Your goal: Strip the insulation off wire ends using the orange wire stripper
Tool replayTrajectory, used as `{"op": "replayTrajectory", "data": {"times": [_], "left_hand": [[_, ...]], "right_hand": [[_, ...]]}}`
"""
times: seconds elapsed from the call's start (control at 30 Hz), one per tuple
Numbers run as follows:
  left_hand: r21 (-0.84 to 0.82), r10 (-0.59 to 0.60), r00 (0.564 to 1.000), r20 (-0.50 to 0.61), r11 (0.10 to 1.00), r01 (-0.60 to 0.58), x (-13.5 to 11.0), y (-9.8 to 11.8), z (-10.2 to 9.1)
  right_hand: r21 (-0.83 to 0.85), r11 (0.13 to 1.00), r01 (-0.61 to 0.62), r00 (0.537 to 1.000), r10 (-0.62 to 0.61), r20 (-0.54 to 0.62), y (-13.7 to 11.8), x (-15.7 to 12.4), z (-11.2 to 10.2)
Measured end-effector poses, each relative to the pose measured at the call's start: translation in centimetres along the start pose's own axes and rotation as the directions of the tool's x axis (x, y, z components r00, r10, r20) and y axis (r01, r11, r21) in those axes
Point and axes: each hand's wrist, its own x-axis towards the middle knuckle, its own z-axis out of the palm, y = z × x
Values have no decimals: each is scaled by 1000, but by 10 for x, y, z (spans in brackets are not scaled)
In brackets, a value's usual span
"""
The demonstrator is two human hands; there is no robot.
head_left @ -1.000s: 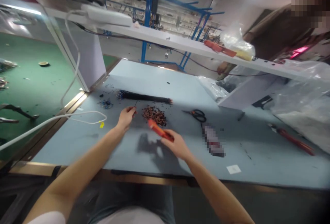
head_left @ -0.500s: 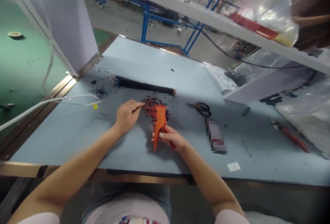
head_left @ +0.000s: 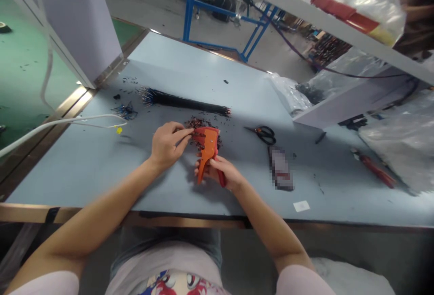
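Now the right hand (head_left: 222,173) is clenching the light plastic wire stripper (head_left: 207,150) by its handles. Beside it, the left hand (head_left: 166,145) is pinching a flimsy wire (head_left: 188,134).

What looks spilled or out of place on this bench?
A heap of dark wire scraps lies loose on the pale blue tabletop, partly under the orange wire stripper in the right hand. A small blue-tipped wire tangle also sits apart from the neat black wire bundle.
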Motion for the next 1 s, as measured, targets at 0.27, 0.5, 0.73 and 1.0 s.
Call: {"op": "replayTrajectory", "data": {"times": [0.27,0.5,0.73,1.0], "left_hand": [[169,52,999,12,984,-53,2,-4,-4],[130,169,984,57,976,-176,0,4,-4],[98,163,986,46,981,-166,-2,6,-5],[63,202,979,4,977,-202,-2,4,-2]], "right_hand": [[10,1000,17,1000,-17,-7,3,2,-8],[43,998,36,997,-39,65,0,0,-10],[-28,999,24,993,-21,119,3,-3,-10],[-7,999,43,993,-42,112,4,-4,-7]]}}
